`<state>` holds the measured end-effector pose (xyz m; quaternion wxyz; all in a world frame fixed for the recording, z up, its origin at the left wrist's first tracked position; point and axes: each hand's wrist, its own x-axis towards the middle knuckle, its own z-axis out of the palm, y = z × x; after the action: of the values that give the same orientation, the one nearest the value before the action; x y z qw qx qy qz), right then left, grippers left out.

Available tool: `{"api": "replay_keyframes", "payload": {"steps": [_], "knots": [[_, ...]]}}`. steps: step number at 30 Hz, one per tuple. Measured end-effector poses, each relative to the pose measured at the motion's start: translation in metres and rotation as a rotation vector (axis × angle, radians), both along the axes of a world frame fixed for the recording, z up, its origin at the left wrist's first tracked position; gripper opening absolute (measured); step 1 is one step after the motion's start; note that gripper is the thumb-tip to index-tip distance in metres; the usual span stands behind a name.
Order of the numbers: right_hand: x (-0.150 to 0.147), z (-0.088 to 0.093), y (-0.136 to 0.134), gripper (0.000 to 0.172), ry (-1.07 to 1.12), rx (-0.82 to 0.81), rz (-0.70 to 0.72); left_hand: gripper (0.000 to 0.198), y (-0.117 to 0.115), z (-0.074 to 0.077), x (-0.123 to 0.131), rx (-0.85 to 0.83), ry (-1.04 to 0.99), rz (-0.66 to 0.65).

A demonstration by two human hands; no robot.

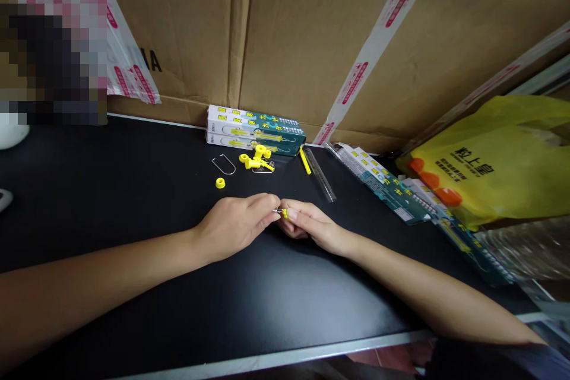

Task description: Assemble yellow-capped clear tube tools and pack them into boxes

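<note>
Over the black table, my left hand (240,221) and my right hand (314,227) meet fingertip to fingertip. Between the right thumb and fingers is a small yellow plastic part (285,214). A thin metal piece (276,211) runs from it into the left hand's pinch; whether it is a spring or a hook is too small to tell. Beyond the hands lie a bent wire loop (224,164), a yellow ring-shaped cap (219,183) and a pile of yellow plastic parts (253,162) with metal bits beside it. A yellow stick (305,161) lies next to a clear plastic tube (320,175).
Two stacked spring-scale boxes (256,130) stand against large cardboard cartons (285,29). More such boxes (387,184) lie at the right, by a yellow plastic bag (494,160). White objects (11,130) sit at the left. The table's pale front edge (276,361) runs below my arms.
</note>
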<state>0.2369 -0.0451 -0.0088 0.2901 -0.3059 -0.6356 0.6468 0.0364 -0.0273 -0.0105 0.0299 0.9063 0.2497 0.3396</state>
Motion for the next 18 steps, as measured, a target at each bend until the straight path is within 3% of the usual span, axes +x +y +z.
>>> {"api": "replay_keyframes", "payload": {"steps": [9, 15, 18], "knots": [[-0.0037, -0.0011, -0.0061, 0.033, -0.022, 0.096, -0.036, 0.033, -0.0008, 0.0053, -0.0002, -0.147, 0.058, 0.019], [-0.0034, -0.0055, -0.0088, 0.029, -0.003, 0.143, -0.136, 0.031, -0.0008, 0.0042, 0.0001, -0.159, 0.114, 0.086], [-0.004, -0.0066, -0.0098, 0.019, -0.006, 0.247, -0.26, 0.03, -0.0001, 0.0039, -0.0004, -0.157, 0.154, 0.125]]}}
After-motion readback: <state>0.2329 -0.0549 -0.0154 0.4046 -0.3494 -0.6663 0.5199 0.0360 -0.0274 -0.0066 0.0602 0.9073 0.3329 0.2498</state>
